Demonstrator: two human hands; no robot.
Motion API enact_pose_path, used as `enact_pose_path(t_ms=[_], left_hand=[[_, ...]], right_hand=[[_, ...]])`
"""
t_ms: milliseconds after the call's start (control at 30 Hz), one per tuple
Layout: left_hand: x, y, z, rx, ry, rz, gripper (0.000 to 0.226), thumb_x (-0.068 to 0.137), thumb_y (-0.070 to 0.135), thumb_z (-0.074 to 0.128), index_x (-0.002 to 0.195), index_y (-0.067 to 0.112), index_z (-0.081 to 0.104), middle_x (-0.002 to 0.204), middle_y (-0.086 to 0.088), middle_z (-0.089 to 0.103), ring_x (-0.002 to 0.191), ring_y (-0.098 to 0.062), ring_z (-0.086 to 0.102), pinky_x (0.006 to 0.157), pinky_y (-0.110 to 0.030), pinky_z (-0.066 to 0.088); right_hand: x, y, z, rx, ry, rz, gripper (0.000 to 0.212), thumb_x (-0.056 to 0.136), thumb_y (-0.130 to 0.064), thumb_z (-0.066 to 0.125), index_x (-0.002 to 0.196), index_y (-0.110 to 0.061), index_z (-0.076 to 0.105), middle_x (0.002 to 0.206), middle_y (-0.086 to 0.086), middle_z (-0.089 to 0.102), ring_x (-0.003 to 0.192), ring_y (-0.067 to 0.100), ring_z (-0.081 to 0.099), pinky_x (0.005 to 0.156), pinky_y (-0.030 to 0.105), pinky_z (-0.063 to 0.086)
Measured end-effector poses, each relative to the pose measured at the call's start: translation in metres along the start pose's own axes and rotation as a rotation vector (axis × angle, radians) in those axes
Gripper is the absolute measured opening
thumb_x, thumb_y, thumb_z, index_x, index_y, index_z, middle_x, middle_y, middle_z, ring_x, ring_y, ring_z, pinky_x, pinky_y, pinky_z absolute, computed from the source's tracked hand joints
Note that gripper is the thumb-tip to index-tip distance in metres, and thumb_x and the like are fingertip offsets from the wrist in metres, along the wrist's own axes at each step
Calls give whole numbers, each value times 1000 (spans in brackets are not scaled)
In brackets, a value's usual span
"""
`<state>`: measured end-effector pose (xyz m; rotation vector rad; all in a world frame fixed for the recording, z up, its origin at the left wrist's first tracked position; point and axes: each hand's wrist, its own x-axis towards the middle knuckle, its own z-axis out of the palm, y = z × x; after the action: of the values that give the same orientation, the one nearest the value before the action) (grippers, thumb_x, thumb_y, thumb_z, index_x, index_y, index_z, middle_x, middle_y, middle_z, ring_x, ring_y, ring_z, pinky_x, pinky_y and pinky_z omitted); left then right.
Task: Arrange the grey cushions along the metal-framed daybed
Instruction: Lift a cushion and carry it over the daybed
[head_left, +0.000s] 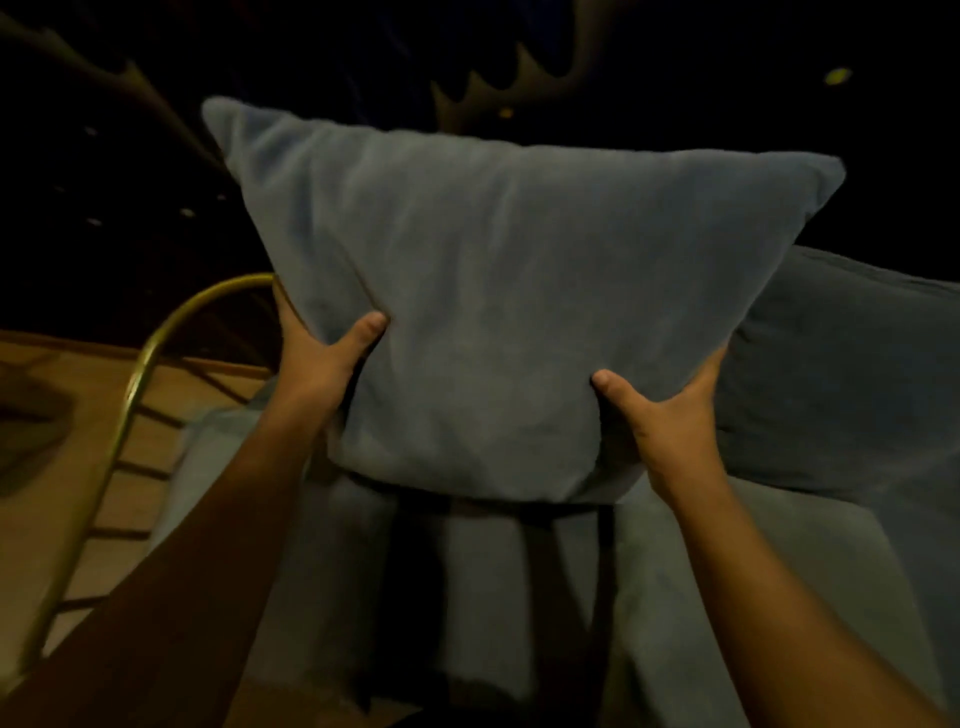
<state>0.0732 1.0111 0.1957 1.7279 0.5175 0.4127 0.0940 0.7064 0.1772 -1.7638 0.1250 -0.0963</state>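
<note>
Two hands hold one grey cushion (498, 312) up over the daybed, gripping it by its lower corners. The left hand (322, 364) clasps the lower left corner, its thumb pressed into the front face and the fingers hidden behind the fabric, so only the thumb's grip shows. The right hand (670, 415) clasps the lower right corner the same way, thumb dug into the front and the other fingers wrapped round the side edge out of sight. The cushion stands upright with its face toward the camera, its top corners spread wide and its bottom edge clear of the seat below.

A second grey cushion (841, 384) leans at the back of the daybed toward its right end, just beside the held one and partly hidden behind its right edge. Below lies the seat pad (675, 597), pale grey, with dark gaps running across it under the raised cushion. At the left end of the daybed the brass-coloured metal frame (130, 410) curves up and over, with thin dark bars showing beneath the curve. Beyond that end lies a wooden floor (62, 499). The background past the back edge is dark and too dim to make out.
</note>
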Motion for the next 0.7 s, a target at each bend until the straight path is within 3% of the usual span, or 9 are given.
enact_pose_path(t_ms=[100,233,333,467,600,700], left_hand=[[50,-9,-43,-12,14,16,98,68,46,80,146,21,26,142,6,45,126,-7,47,101,-25,41],[115,-30,-93,55,27,-39,111,58,54,79,148,19,23,150,-1,41,134,-15,42,108,-32,38],[156,-56,-126,107,15,-68,110,57,57,78,147,18,27,148,-2,44,132,-15,44,106,-32,40],[189,-101,-165,193,81,-130,91,70,49,77,143,18,34,142,-1,49,127,-17,49,97,-29,45],[194,-143,-181,304,60,-103,73,83,35,69,143,16,32,140,-5,48,127,-19,50,100,-36,47],[184,-160,-168,262,89,-160,74,91,28,60,150,25,15,149,-8,40,134,-22,43,108,-46,41]], right_hand=[[25,-4,66,2,-64,-7,121,59,-41,86,150,-23,8,155,-2,26,138,11,33,111,27,31],[47,1,151,42,-87,-10,113,64,-21,87,148,-16,11,151,4,32,133,10,40,111,30,35],[50,14,209,78,-93,-7,111,67,-12,84,149,-14,9,146,-2,32,125,0,40,101,9,35],[40,39,275,29,-151,35,112,68,-20,85,149,-18,8,149,-3,30,131,4,37,112,23,32],[29,64,323,-79,-270,95,116,66,-34,82,150,-25,2,154,0,26,139,16,32,115,41,30],[32,73,338,-122,-268,109,116,68,-24,83,151,-19,2,154,5,26,139,21,32,115,34,26]])
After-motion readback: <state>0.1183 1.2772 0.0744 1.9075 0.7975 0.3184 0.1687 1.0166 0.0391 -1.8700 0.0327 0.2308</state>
